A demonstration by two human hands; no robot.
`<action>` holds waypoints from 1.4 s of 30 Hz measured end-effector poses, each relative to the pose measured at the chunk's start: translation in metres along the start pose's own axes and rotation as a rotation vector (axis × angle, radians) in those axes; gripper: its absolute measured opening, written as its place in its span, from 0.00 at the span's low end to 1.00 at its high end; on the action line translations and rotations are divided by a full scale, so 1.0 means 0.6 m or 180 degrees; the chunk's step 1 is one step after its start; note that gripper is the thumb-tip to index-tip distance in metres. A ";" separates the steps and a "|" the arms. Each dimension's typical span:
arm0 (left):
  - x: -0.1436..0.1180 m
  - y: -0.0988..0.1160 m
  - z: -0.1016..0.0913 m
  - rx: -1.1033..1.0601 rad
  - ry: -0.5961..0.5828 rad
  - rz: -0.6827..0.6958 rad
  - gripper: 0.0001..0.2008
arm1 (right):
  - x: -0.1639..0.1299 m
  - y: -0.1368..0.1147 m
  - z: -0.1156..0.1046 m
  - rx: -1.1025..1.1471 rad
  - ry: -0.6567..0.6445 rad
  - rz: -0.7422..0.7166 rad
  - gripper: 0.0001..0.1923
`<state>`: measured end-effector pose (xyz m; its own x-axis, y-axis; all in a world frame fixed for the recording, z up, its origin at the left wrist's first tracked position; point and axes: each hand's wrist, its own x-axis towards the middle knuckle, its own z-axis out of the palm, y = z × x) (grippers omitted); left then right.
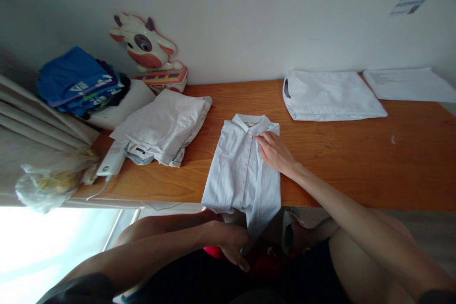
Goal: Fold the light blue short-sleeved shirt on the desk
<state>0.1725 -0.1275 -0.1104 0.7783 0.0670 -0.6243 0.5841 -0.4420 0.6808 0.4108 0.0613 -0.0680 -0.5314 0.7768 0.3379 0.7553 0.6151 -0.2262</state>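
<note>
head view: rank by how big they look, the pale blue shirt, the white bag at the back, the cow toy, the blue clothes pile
1. Pale blue shirt and white bag: look alike in size, and the shirt lies nearer the camera, so no ranking between them.
2. Blue clothes pile.
3. Cow toy, slightly smaller than the pile.

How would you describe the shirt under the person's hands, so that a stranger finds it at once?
Start at the long wooden table against the white wall. At the middle of its near edge lies a pale blue shirt, its hem hanging over the edge, the right hand resting near its collar. Unlike the white folded clothes to its left, it shows a collar and a button line.
</note>
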 end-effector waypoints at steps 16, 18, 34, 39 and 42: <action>-0.078 0.067 -0.107 -0.0051 -0.0056 -0.0064 0.35 | 0.011 0.009 -0.003 0.0246 0.0178 0.0263 0.07; -0.099 0.070 -0.129 -0.0224 -0.0178 0.0002 0.25 | 0.010 0.008 0.004 0.0089 0.0031 0.0296 0.07; -0.096 -0.134 -0.324 0.1275 0.3746 -0.0523 0.28 | -0.023 -0.018 0.033 -0.0112 -0.0173 0.0505 0.33; -0.031 -0.130 -0.310 0.1411 0.3743 -0.0968 0.33 | -0.009 0.026 0.043 -0.0112 -0.0337 0.0320 0.36; -0.001 -0.109 -0.296 0.1303 0.3924 -0.1268 0.35 | 0.008 0.051 0.030 -0.0082 -0.0464 0.0154 0.35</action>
<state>0.1745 0.0606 -0.0864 0.3987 0.9060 0.1421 0.8742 -0.4223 0.2396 0.4244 0.0866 -0.0899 -0.5428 0.8180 0.1906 0.7900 0.5743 -0.2147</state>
